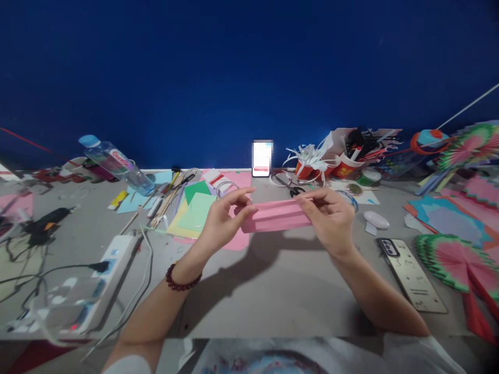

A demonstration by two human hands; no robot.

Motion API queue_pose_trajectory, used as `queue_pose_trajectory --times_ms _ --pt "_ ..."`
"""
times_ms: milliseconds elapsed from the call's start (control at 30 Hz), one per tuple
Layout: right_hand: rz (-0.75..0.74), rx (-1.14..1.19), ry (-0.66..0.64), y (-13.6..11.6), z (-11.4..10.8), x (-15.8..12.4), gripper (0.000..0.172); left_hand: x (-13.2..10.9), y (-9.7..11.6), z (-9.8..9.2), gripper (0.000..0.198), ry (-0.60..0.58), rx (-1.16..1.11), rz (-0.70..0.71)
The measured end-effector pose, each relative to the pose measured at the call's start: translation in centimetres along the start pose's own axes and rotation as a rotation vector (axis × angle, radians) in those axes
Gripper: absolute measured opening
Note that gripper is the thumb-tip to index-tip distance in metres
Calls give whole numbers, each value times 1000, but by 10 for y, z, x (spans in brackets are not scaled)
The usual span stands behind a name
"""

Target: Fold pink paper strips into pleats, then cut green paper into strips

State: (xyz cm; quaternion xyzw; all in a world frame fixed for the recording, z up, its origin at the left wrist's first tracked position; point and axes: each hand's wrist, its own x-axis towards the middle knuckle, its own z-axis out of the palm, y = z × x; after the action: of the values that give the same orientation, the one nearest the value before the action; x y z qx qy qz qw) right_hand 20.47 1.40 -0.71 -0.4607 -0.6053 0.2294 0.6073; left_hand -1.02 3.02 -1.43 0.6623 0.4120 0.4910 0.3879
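Through the head camera, I see the left hand [224,218] and right hand [331,221] pinching opposite ends of a creased pink paper strip [278,217] above the gray table [288,296]. A dark-red bead bracelet [180,286] circles the left wrist [190,264]; a smartphone [414,278] lies beside the right forearm [376,291].

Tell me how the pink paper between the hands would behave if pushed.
The pink paper looks thin, so it is probably light. It spans nearly straight between the left hand and right hand, so its lengthwise folds likely add stiffness. Pushed at those folds, it would probably bend easily.
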Motion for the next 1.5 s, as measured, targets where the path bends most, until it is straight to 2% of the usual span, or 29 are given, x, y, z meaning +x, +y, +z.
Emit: queue_pose_trajectory --times_ms 133,333,433,533,633,733,800,900,1033,1267,1400,1500 --pt "116 28 -42 7 0 3 11 1 -3 -3 15 -114 185 77" --pt "249 105 -141 28 -1 12 13 4 0 -5 16 -177 141 40" --pt "265 93 -201 32 -3 17 16 2 2 -3 15 -165 176 55" --pt "134 -81 -300 29 -7 19 21 -2 4 0 15 -140 289 110" --pt "-141 -403 -378 21 -10 18 19 -6 5 4 18 -144 388 206" --pt "-360 -558 -466 13 -9 14 19 -10 5 9 20 -172 470 285" --pt "-422 -575 -539 10 -6 11 18 -12 5 12 21 -192 521 326" --pt "-424 -543 -615 9 -4 9 13 -14 5 14 22 -207 571 372" --pt "-357 -417 -591 9 -5 12 17 -11 8 9 23 -202 453 344" --pt "-286 -356 -519 3 -9 14 14 -4 10 -2 17 -37 126 72" --pt "-274 -343 -495 1 -9 14 14 -5 13 0 12 49 52 94" --pt "-284 -329 -478 0 -9 13 14 -6 17 -1 10 34 94 161"
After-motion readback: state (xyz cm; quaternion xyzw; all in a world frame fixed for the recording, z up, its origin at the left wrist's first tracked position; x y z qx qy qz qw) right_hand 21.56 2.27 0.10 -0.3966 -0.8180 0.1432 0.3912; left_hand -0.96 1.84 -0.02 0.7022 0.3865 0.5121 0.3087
